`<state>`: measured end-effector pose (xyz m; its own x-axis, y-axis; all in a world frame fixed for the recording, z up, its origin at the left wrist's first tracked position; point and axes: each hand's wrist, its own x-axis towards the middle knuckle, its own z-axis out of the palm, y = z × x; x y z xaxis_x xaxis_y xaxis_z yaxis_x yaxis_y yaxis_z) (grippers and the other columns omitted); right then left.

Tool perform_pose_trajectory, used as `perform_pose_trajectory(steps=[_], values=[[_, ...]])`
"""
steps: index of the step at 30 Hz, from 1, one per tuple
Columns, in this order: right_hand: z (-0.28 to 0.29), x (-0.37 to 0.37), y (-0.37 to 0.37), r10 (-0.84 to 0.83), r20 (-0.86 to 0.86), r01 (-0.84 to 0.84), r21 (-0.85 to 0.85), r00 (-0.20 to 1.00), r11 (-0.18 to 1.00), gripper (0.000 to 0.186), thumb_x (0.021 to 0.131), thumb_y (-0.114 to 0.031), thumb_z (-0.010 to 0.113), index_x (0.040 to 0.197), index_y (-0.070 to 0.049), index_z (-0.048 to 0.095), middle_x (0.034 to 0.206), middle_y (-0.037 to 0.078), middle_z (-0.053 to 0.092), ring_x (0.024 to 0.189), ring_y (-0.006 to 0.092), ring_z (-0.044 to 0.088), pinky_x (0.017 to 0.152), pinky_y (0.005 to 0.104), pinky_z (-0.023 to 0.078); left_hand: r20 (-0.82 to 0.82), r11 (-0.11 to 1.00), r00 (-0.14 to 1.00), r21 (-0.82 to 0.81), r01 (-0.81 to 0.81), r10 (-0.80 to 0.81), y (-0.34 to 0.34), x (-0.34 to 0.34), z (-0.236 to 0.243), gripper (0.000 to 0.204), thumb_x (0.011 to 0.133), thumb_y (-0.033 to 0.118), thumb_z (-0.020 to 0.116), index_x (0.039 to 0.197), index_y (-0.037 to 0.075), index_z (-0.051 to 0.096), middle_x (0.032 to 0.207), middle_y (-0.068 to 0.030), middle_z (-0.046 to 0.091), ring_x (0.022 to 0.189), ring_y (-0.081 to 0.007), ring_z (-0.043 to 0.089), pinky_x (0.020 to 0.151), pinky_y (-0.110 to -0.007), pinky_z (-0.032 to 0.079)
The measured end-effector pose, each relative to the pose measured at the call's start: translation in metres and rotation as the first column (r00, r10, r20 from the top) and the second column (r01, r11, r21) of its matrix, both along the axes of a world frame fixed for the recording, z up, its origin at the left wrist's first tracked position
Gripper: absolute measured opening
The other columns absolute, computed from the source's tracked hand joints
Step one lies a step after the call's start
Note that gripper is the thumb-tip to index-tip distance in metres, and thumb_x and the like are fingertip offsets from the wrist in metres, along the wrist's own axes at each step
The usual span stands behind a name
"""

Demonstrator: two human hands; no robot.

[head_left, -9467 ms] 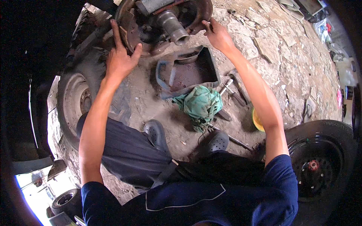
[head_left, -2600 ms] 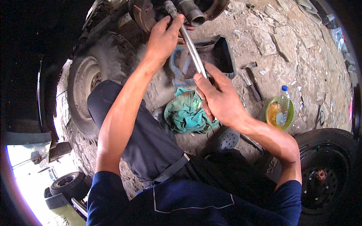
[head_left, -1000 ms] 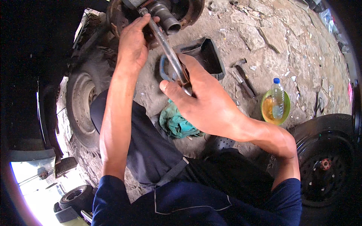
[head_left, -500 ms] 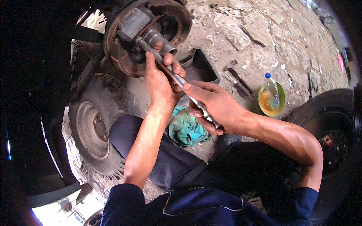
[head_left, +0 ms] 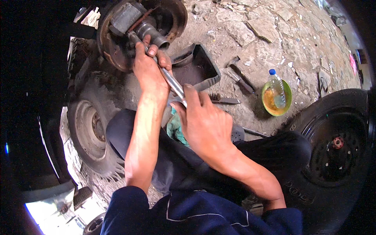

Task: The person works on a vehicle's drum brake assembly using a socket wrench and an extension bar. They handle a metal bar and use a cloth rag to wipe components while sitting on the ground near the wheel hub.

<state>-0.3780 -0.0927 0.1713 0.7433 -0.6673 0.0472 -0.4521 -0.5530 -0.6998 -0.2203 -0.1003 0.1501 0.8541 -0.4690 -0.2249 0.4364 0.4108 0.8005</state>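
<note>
A long steel wrench (head_left: 174,83) slants from a rusty round brake backing plate (head_left: 178,22) down towards my lap. Its far end meets the backing plate beside a metal spindle (head_left: 153,36) and below a grey metal block (head_left: 125,16); the exact contact is hard to make out. My left hand (head_left: 152,76) is closed round the upper part of the shaft, close to the spindle. Lower down, my right hand (head_left: 207,127) grips the near end, its back upward and the handle's end hidden beneath it. A coil spring (head_left: 140,21) runs across the plate beside the block.
Right of the spindle lies a black tray (head_left: 213,68), then a hammer (head_left: 242,80). A green bowl (head_left: 289,103) holds a plastic bottle (head_left: 278,92) and brownish liquid. A green cloth (head_left: 177,130) is partly under my right hand. Wheels stand at left (head_left: 84,125) and right (head_left: 313,111).
My right hand has turned over on the wrench, its back now facing up, and its elbow has come inward. The whole view has shifted slightly; my left hand keeps its hold.
</note>
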Motion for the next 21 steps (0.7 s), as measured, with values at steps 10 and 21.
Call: perform_pose_trajectory(steps=[10,21], values=[[-0.025,0.008,-0.019,-0.187,0.386,-0.251,0.829,0.903,0.501,0.039,0.095,-0.034,0.045,0.098,0.004,0.057,0.058,0.005,0.051,0.039,0.0177,0.044,0.041,0.0315,0.037,0.044,0.999,0.999,-0.023,0.030,-0.029,0.004,0.013,-0.011,0.034,0.097,0.033,0.036,0.119,0.009,0.046,0.067,0.0056,0.041,0.053,-0.0079,0.038,0.045,-0.023,0.032],[0.009,0.007,0.000,-0.007,0.011,0.007,-0.032,1.000,0.999,0.032,0.086,-0.028,0.059,0.105,-0.004,0.050,0.079,0.018,0.058,0.064,0.0386,0.062,0.053,0.0495,0.047,0.034,0.998,0.998,0.044,-0.050,0.049,0.001,0.008,-0.007,0.029,0.096,0.030,0.039,0.117,0.012,0.045,0.063,0.0057,0.040,0.048,-0.0088,0.036,0.038,-0.024,0.030]])
